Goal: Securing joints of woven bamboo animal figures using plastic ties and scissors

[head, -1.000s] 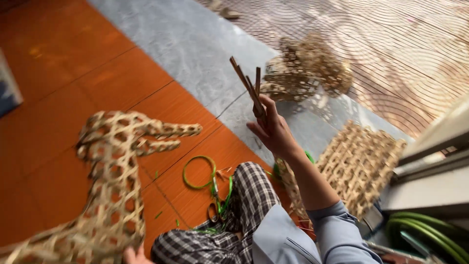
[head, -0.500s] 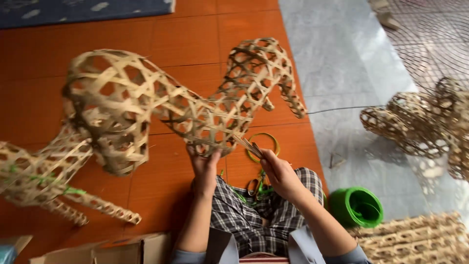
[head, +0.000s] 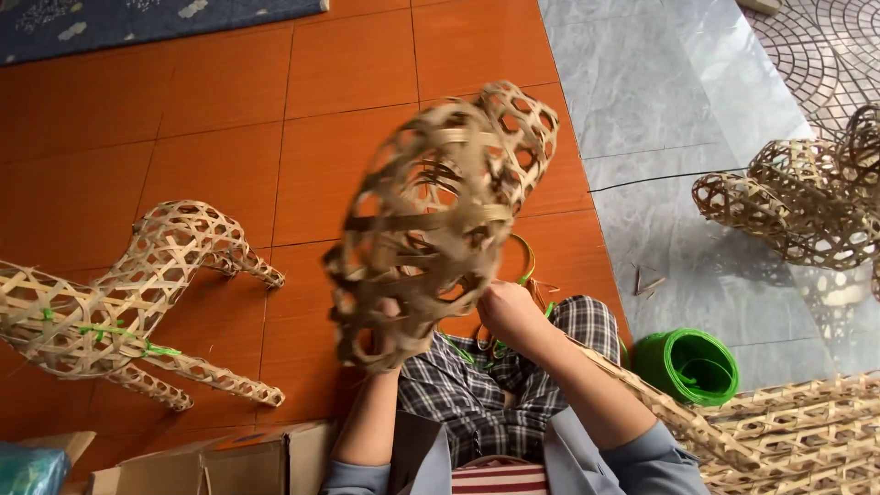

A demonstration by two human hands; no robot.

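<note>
Head view, looking down at a seated person's lap. A woven bamboo frame (head: 438, 220) — an open lattice shaped like an animal's body — is held up over the checked trousers (head: 500, 385), tilted and blurred. The right hand (head: 510, 312) is closed at the frame's lower edge, apparently pinching a strip there, though the exact strip cannot be made out. The left hand (head: 383, 353) is largely hidden behind the lattice; it appears to support the frame from beneath, but whether its fingers are closed cannot be told.

A finished woven figure (head: 128, 302), tied with green bands, lies on the orange tiles (head: 348, 64) to the left, well apart. A green coil of cord (head: 689, 367) stands just beside the right knee, and a flat woven panel (head: 779, 431) rests against the right forearm. More woven pieces (head: 807, 202) lie on the grey floor to the right.

Risks, as judged — the frame is borne mostly from one end, so a slackened grip could let it swing down onto the lap and bend the thin strips. A strip pulled too hard could split or distort the lattice. The panel at the elbow could be knocked aside.
</note>
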